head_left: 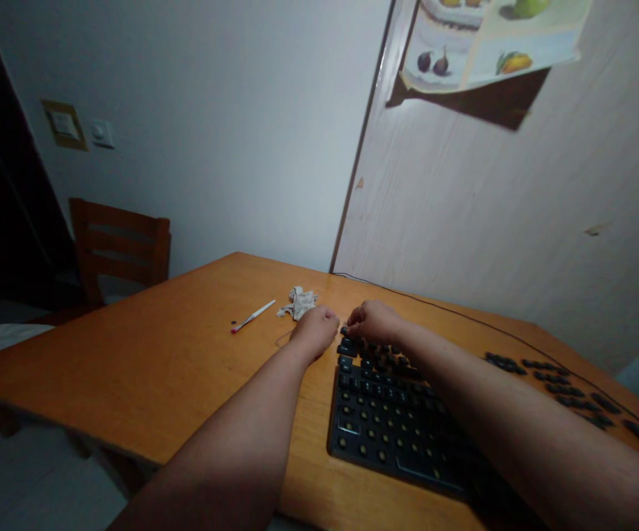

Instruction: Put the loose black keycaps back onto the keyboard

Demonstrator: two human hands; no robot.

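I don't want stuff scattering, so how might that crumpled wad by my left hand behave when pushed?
The crumpled wad looks light, since its folds seem thin. It would probably squash or flop, given its loose, ragged edges. On the flat table, it may slide rather than roll, its outline being so uneven.

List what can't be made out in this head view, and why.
All in the head view:
- Keyboard: right part hidden behind the right forearm and in shadow.
- Left hand: curled fingers hide whether it holds anything.
- Right hand: too small to tell its grip.
- Loose keycaps: markings too small and dark.
- Fruit poster: cut off by the top edge.
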